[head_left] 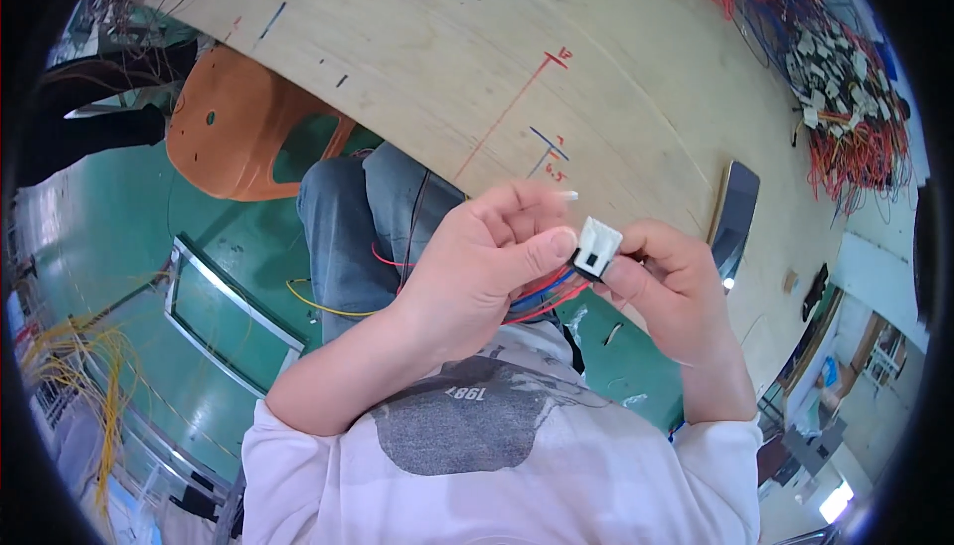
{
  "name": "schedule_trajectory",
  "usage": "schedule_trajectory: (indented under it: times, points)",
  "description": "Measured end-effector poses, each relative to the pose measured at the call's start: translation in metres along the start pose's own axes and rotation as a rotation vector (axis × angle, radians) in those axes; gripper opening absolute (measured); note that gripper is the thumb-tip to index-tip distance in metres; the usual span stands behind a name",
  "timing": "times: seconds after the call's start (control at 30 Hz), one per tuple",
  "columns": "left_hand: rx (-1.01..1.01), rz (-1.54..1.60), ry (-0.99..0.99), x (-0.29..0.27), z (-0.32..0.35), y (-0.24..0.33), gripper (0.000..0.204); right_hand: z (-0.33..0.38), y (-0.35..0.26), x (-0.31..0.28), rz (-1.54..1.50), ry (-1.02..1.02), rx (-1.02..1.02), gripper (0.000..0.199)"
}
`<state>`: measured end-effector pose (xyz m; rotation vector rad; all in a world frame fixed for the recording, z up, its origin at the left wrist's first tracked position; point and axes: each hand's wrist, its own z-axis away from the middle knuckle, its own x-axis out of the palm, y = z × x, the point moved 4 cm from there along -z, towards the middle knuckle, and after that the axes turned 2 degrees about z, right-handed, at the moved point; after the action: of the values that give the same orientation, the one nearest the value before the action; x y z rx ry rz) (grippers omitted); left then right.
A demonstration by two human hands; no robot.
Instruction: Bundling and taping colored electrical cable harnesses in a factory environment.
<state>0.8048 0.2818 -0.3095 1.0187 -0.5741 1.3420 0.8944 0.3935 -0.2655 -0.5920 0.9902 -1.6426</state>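
Observation:
A white plug connector (601, 238) with a black part at its lower end sits between the thumb and fingers of my right hand (668, 282), which is closed on it. Red and blue wires (550, 297) run from beside the connector toward the left, passing under my left hand (487, 252). That hand has curled fingers, its thumb tip close against the connector's left edge. A small pale bit shows at its raised fingertip, too blurred to identify. What its lower fingers grip is hidden. A yellow wire (328, 309) trails over my lap, left of the forearm.
The wooden table (616, 98) carries red and blue marks. A dark flat device (735, 212) lies near its right side. Bundled red wires with white connectors (845, 78) are heaped far right. An orange stool (224, 128), a metal frame (229, 311) and yellow wires (104, 386) are at left.

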Motion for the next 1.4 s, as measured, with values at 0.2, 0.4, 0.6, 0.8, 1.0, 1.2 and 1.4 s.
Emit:
schedule_trajectory:
  times: [0.2, 0.4, 0.6, 0.8, 1.0, 1.2, 1.4]
  points:
    - [0.362, -0.362, 0.123, 0.001, 0.009, 0.000, 0.013, 0.000, 0.004, 0.007, -0.159, 0.013, -0.038, 0.008]
    - [0.691, -0.854, 0.121, 0.007, 0.027, 0.004, 0.014, 0.004, -0.002, 0.012, 0.101, 0.102, -0.172, 0.005]
    - [0.430, -0.662, 0.158, 0.000, 0.019, 0.001, 0.022, 0.005, -0.011, 0.015, 0.474, 0.083, -0.519, 0.016]
    - [0.645, -0.949, 0.102, 0.007, 0.025, 0.009, 0.016, 0.005, -0.018, 0.009, 0.113, 0.150, -0.240, 0.027]
    - [0.809, -1.076, 0.010, 0.012, 0.030, 0.006, 0.028, -0.007, -0.028, 0.025, 0.004, -0.070, -0.116, 0.009]
    - [0.455, -1.119, 0.148, 0.004, 0.030, 0.009, 0.074, 0.004, -0.031, 0.023, 0.228, -0.007, -0.440, 0.019]
    - [0.214, -0.374, -0.177, 0.003, 0.034, 0.016, 0.065, 0.013, -0.023, 0.022, 0.305, 0.001, -0.534, 0.024]
